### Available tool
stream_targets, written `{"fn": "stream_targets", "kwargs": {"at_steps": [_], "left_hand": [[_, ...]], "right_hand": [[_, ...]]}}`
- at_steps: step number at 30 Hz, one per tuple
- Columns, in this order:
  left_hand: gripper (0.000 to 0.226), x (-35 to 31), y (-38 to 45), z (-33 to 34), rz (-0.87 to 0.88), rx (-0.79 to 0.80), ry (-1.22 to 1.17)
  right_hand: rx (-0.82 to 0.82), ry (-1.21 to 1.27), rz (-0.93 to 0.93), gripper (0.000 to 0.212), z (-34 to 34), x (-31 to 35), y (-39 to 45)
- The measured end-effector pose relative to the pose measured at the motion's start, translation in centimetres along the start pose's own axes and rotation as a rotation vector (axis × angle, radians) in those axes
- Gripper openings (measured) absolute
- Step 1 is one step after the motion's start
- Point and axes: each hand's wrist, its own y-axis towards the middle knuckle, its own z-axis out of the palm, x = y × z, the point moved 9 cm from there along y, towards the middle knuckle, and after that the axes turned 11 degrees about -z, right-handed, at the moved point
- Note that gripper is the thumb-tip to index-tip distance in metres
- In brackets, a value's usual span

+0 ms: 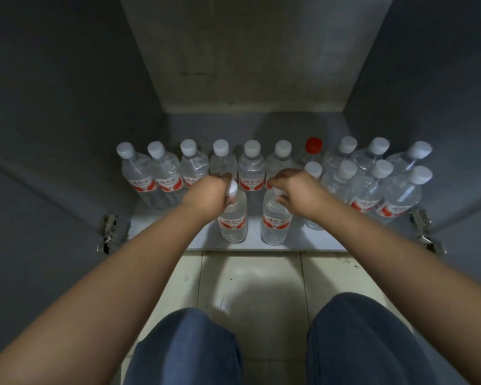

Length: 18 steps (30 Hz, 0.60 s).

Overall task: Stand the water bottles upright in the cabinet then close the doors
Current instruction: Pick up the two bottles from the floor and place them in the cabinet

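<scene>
Several clear water bottles with white caps and red labels stand upright in the open cabinet, in a back row and a second row at the right. One bottle in the back row has a red cap. Two more bottles stand near the shelf's front edge. My left hand grips the left front bottle around its cap and neck. My right hand grips the right front bottle at its cap. Both bottles stand upright on the shelf.
Both cabinet doors stand wide open, the left door and the right door, with metal hinges at the shelf corners. Pale floor tiles lie in front of the cabinet. My knees in blue trousers are at the bottom.
</scene>
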Motion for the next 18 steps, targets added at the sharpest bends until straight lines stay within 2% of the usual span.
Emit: {"fn": "stream_targets", "kwargs": {"at_steps": [8, 15, 18], "left_hand": [[0.029, -1.5, 1.8, -0.5, -0.005, -0.057, -0.072], [0.036, -2.6, 3.6, 0.3, -0.08, -0.079, -0.104], [0.043, -2.2, 3.5, 0.6, -0.097, -0.02, -0.129]], "right_hand": [[-0.029, -0.054, 0.0, 0.039, -0.5, -0.5, 1.6], [-0.043, -0.069, 0.023, 0.041, -0.4, -1.3, 2.2], [-0.018, -0.013, 0.02, 0.047, 0.0, -0.8, 1.4]]}}
